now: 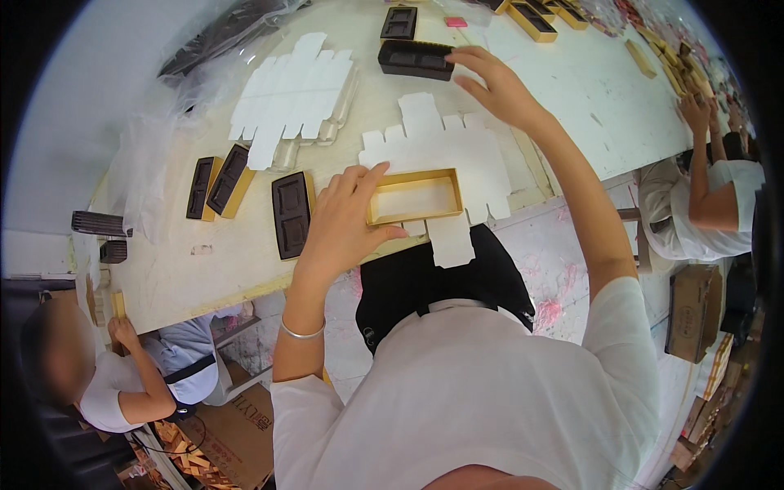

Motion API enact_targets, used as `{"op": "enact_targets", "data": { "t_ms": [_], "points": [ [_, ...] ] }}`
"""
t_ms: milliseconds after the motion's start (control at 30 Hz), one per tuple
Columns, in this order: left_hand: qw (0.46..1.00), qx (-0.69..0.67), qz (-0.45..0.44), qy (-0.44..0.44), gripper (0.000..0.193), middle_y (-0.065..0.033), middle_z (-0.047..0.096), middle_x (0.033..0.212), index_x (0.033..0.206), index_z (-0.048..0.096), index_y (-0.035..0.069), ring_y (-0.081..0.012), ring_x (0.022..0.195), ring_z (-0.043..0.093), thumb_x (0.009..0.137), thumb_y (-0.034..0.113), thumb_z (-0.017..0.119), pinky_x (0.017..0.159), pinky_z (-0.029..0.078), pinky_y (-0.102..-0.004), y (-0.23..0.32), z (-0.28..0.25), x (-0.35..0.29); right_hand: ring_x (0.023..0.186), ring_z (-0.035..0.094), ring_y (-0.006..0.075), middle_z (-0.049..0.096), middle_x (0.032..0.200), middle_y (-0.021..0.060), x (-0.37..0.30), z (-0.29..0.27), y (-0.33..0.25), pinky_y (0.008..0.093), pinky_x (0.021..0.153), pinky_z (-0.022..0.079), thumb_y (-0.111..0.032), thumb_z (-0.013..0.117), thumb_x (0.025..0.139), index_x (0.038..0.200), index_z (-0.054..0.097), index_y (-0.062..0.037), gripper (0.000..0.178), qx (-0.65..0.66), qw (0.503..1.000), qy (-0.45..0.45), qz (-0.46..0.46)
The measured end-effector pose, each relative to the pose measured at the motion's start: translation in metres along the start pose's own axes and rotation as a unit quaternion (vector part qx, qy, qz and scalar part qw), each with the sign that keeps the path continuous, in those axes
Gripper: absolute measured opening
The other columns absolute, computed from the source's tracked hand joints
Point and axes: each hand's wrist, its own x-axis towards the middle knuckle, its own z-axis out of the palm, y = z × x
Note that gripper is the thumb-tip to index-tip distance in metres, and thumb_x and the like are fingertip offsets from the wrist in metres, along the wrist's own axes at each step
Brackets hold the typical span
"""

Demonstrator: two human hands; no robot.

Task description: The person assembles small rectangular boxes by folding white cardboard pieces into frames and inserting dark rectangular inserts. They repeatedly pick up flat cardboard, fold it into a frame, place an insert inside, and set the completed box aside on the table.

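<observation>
A gold-edged open box with a white inside (415, 196) stands on flat white card blanks (429, 143) at the table's front edge. My left hand (347, 208) grips its left end, thumb low and fingers over the top corner. Farther off, my right hand (496, 88) has its fingers apart at the right end of a stack of dark brown two-cavity trays (415, 61). A fingertip seems to touch the stack. Just left of my left hand sits a gold box with a brown tray in it (291, 214).
Two more tray-filled gold boxes (216, 184) stand at left, near another pile of white blanks (294, 98) and clear plastic film (155, 155). A gold box with a brown tray (399, 23) lies beyond the stack. Co-workers sit at left (122, 376) and right (710, 196).
</observation>
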Motion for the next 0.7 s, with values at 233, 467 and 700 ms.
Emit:
{"op": "enact_targets", "data": {
  "t_ms": [233, 467, 700],
  "points": [
    [0.992, -0.112, -0.045, 0.042, 0.073, -0.0124, 0.054, 0.114, 0.126, 0.052, 0.006, -0.0318, 0.106, 0.056, 0.064, 0.026, 0.086, 0.087, 0.047, -0.0363, -0.004, 0.023, -0.005, 0.096, 0.058, 0.0356, 0.062, 0.099, 0.0158, 0.039, 0.027, 0.024, 0.0412, 0.084, 0.047, -0.005, 0.061, 0.085, 0.1, 0.064, 0.0014, 0.016, -0.192, 0.974, -0.112, 0.039],
    [0.989, -0.123, -0.067, 0.04, 0.071, -0.0111, 0.055, 0.115, 0.125, 0.052, 0.007, -0.0308, 0.107, 0.057, 0.065, 0.026, 0.086, 0.088, 0.047, -0.0349, -0.002, 0.023, -0.004, 0.084, 0.056, 0.0252, 0.06, 0.09, 0.0112, 0.04, 0.008, 0.02, 0.0349, 0.076, 0.045, -0.019, 0.07, 0.084, 0.103, 0.06, 0.0001, 0.028, -0.068, 0.998, 0.008, 0.013],
    [0.983, -0.159, -0.055, 0.077, 0.079, -0.0131, 0.055, 0.12, 0.133, 0.046, 0.007, -0.0314, 0.11, 0.057, 0.066, 0.022, 0.085, 0.091, 0.047, -0.0368, -0.002, 0.031, -0.008, 0.073, 0.043, 0.0026, 0.055, 0.084, -0.0088, -0.023, -0.047, -0.048, 0.0195, 0.059, 0.031, -0.039, 0.06, 0.091, 0.108, 0.06, -0.0148, 0.03, 0.313, 0.92, -0.184, 0.147]
  ]
}}
